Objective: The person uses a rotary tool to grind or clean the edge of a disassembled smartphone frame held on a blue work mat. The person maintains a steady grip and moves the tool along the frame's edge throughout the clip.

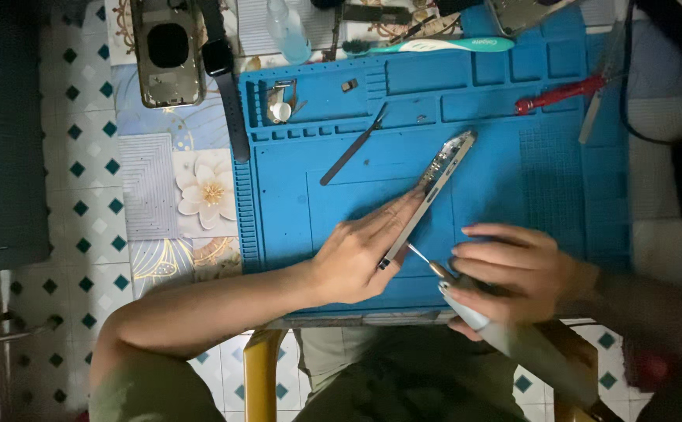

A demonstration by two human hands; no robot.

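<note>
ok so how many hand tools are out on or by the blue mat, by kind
Screwdrivers: 2, a grey one in the right hand and a red-handled one
Tweezers: 1
Toothbrush: 1, teal and white
Total: 4

The left hand holds the phone on edge on the blue mat.
</note>
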